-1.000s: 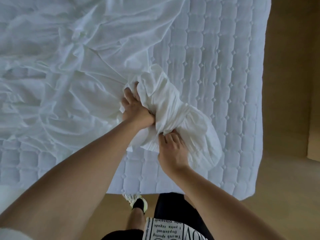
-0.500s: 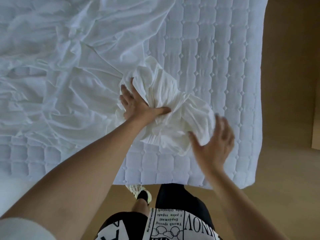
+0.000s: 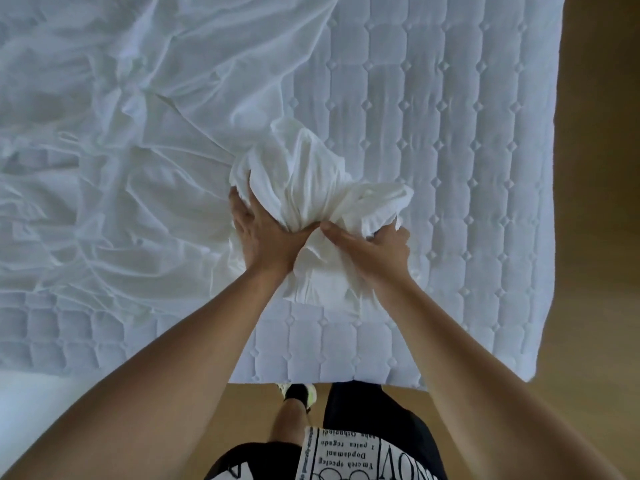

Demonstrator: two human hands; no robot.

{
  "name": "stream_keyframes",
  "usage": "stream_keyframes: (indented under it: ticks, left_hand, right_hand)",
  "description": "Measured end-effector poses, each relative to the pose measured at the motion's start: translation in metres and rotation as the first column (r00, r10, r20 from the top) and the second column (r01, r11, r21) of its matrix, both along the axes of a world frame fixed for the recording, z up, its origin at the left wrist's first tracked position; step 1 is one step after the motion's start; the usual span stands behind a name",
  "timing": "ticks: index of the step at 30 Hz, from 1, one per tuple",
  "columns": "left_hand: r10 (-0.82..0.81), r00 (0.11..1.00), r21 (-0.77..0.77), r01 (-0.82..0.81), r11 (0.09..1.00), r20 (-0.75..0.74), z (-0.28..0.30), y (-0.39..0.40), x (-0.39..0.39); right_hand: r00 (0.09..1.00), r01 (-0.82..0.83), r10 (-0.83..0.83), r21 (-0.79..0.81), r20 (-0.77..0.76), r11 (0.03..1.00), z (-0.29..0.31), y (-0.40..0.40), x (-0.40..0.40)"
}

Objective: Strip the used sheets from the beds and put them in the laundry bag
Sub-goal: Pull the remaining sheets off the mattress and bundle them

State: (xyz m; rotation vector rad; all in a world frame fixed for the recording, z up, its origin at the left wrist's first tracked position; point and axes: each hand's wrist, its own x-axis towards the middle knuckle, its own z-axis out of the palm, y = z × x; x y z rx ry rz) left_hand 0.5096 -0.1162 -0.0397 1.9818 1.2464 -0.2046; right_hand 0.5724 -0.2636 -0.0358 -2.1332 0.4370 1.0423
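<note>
A white sheet (image 3: 114,161) lies crumpled over the left and middle of the bed. Its near corner is gathered into a loose bunch (image 3: 311,181) in front of me. My left hand (image 3: 263,237) grips the left side of that bunch, thumb pressed into the folds. My right hand (image 3: 372,249) grips the right side, its fingers curled into the cloth. The two hands nearly touch at the thumbs. The quilted white mattress (image 3: 450,150) lies bare on the right and along the near edge.
The mattress corner (image 3: 526,372) ends at the lower right, with tan floor (image 3: 595,237) beyond it on the right and below. My legs and one shoe (image 3: 301,393) stand against the bed's near edge. No laundry bag is in view.
My right hand had let go and opened out to the right; it has now come back in and gripped the bunch. The bunched cloth is pulled tighter between both hands.
</note>
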Motion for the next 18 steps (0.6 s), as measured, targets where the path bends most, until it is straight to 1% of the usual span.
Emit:
stream_keyframes:
  ticks: [1, 2, 3, 5, 8, 10, 11, 12, 14, 16, 17, 18]
  left_hand:
    - [-0.014, 1.0, 0.003, 0.014, 1.0, -0.023, -0.001, -0.001, 0.001]
    - [-0.03, 0.999, 0.006, 0.03, 1.0, -0.041, -0.002, -0.002, 0.002]
    - [-0.041, 0.998, 0.008, 0.041, 0.999, -0.051, -0.001, -0.003, 0.002]
    - [-0.085, 0.996, -0.002, 0.085, 0.996, -0.036, 0.002, -0.003, 0.0]
    - [-0.264, 0.964, -0.006, 0.264, 0.964, 0.007, 0.009, 0.008, -0.016]
    - [-0.301, 0.954, -0.031, 0.301, 0.953, 0.021, 0.015, 0.021, -0.027]
    - [-0.268, 0.963, -0.054, 0.269, 0.961, 0.038, 0.018, 0.027, -0.028]
    - [-0.192, 0.979, -0.074, 0.197, 0.977, 0.068, 0.019, 0.032, -0.026]
    - [0.017, 0.991, -0.124, -0.001, 0.992, 0.133, 0.022, 0.042, -0.007]
    - [0.174, 0.973, -0.189, -0.144, 0.971, 0.151, 0.025, 0.052, 0.02]
    - [0.184, 0.975, -0.216, -0.155, 0.964, 0.121, 0.024, 0.054, 0.031]
    - [0.124, 0.99, -0.202, -0.108, 0.973, 0.068, 0.022, 0.052, 0.037]
  right_hand:
    - [0.999, -0.043, 0.043, -0.086, -0.009, 0.995, 0.001, 0.007, 0.002]
    - [0.998, -0.062, 0.061, -0.135, -0.01, 0.989, 0.001, 0.011, 0.004]
    - [0.998, -0.069, 0.069, -0.15, -0.004, 0.986, 0.0, 0.014, 0.006]
    - [0.998, -0.065, 0.065, -0.145, -0.004, 0.987, -0.005, 0.011, 0.009]
    - [0.999, -0.052, 0.049, -0.129, -0.019, 0.99, -0.01, 0.005, 0.014]
    - [0.999, -0.042, 0.04, -0.1, -0.014, 0.994, -0.014, 0.004, 0.017]
    - [0.999, -0.049, 0.049, -0.092, -0.002, 0.995, -0.016, 0.003, 0.018]
    - [0.998, -0.061, 0.062, -0.085, 0.013, 0.994, -0.018, 0.002, 0.018]
    - [0.995, -0.079, 0.083, -0.075, 0.054, 0.994, -0.023, -0.002, 0.017]
    - [0.993, -0.075, 0.08, -0.07, 0.082, 0.995, -0.027, -0.004, 0.017]
    - [0.993, -0.07, 0.075, -0.066, 0.086, 0.995, -0.031, -0.005, 0.018]
    - [0.994, -0.067, 0.073, -0.066, 0.082, 0.996, -0.035, -0.005, 0.02]
